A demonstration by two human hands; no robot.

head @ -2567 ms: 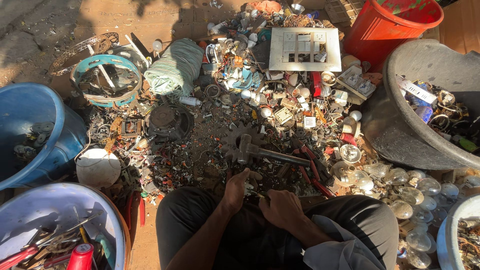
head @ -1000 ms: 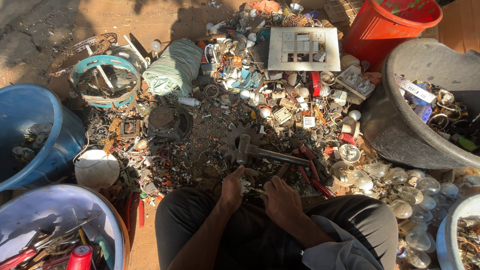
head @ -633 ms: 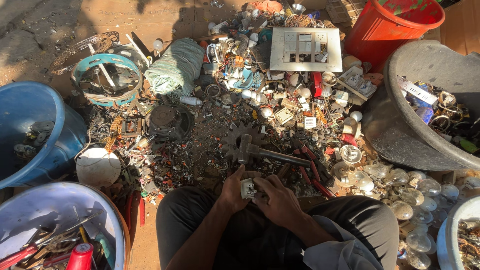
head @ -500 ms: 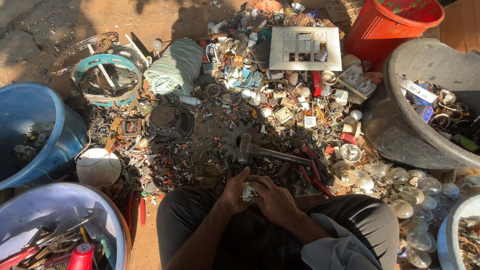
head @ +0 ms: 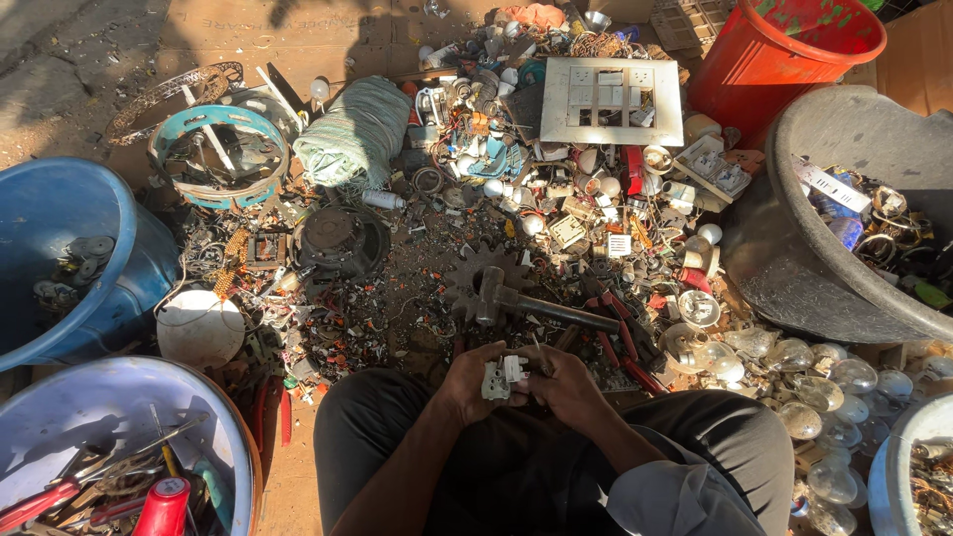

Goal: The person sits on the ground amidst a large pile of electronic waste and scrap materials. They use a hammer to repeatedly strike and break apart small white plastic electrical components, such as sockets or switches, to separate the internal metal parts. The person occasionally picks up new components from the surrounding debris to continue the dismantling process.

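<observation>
Seated on sunlit dirt ground heaped with scrap, a person's left hand and right hand together grip a small white socket over the lap; a hammer lies just beyond, tubs alongside.

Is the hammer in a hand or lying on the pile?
Lying on the pile. The hammer rests across a gear, ahead of both hands; left hand and right hand hold a small white socket part.

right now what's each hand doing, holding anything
Left hand: closed on a small white socket piece.
Right hand: closed on the same white socket piece, from the other side.
</observation>
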